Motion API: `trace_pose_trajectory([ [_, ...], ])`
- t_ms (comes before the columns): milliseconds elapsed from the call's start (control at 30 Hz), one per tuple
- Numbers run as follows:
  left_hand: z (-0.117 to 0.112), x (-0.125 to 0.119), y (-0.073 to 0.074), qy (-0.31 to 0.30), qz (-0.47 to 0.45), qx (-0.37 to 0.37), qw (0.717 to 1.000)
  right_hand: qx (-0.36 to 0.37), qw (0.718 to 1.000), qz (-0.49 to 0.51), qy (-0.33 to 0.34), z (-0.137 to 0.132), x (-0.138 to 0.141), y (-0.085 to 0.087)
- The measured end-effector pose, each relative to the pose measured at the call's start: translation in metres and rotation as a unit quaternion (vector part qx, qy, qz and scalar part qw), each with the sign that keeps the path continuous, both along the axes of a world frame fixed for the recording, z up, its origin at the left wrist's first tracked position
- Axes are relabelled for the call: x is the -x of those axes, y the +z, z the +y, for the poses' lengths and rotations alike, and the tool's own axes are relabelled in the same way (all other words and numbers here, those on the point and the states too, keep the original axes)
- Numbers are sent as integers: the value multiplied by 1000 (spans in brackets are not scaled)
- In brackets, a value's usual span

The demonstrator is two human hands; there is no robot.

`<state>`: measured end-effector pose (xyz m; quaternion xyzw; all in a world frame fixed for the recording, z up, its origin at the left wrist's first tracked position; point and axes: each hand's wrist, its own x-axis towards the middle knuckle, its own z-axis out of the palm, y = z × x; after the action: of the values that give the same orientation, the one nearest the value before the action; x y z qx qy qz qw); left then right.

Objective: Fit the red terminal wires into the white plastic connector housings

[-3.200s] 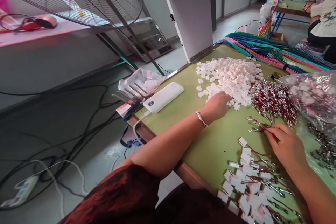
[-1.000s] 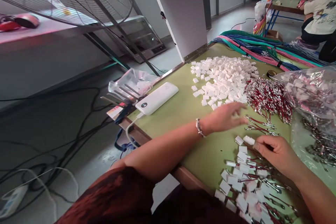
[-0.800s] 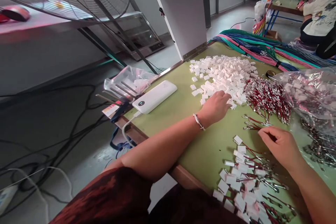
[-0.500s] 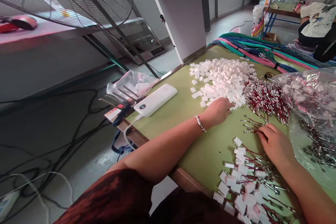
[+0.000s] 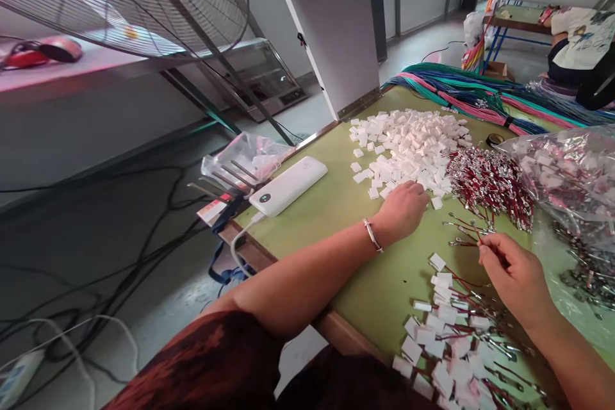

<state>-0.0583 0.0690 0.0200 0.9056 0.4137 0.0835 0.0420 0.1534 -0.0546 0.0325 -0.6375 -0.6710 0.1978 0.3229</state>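
Note:
At the near edge of a heap of small white plastic connector housings (image 5: 408, 141) is my left hand (image 5: 406, 208), its fingers curled downward; the fingertips are hidden, so what they hold does not show. My right hand (image 5: 514, 272) pinches a short red wire (image 5: 478, 234) with a metal terminal at its end, raised just off the table. A few loose terminal wires (image 5: 461, 227) lie beside those fingertips. Behind them is a pile of red wires with metal terminals (image 5: 490, 182). Nearer to me lie several housings with wires attached (image 5: 446, 314).
A clear plastic bag (image 5: 567, 160) of housings and terminals lies at the right. Long bundled cables (image 5: 446, 93) and a roll of black tape (image 5: 494, 139) are farther back. A white power bank (image 5: 291, 186) sits at the left edge. Another person (image 5: 579, 38) sits in the background.
My right hand has lifted a red wire from the loose wires, its terminal now pointing up. My left hand has drawn slightly back from the housings, fingers more curled.

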Motion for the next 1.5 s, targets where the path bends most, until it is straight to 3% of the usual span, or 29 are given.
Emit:
trace_pose_trajectory([
  [300, 7, 5, -6, -30, -67, 45, 996, 62, 997, 42, 24, 2, 1, -3],
  [467, -5, 3, 4, -53, -192, 85, 976, 99, 992, 75, 20, 3, -2, -1],
  [533, -11, 2, 8, -51, -280, 167, 944, 86, 993, 74, 22, 3, -2, 1],
  [633, -18, -1, 9, -38, -387, 323, 863, 55, 996, 60, 23, 2, -1, 4],
  [700, -20, -3, 9, -34, -421, 388, 819, 40, 998, 53, 19, 1, 0, 5],
  [867, -24, -7, 8, -15, -445, 445, 777, 19, 999, 47, 13, 0, 2, 7],
  [1033, -25, -8, 10, 87, -504, 511, 691, -9, 999, 31, 31, 1, 4, 7],
  [1300, -29, -14, 11, 123, -553, 589, 577, 97, 992, 57, 60, -8, 14, 14],
  [1500, -37, -13, 13, 74, -538, 624, 561, 145, 983, 76, 88, -7, 14, 16],
])
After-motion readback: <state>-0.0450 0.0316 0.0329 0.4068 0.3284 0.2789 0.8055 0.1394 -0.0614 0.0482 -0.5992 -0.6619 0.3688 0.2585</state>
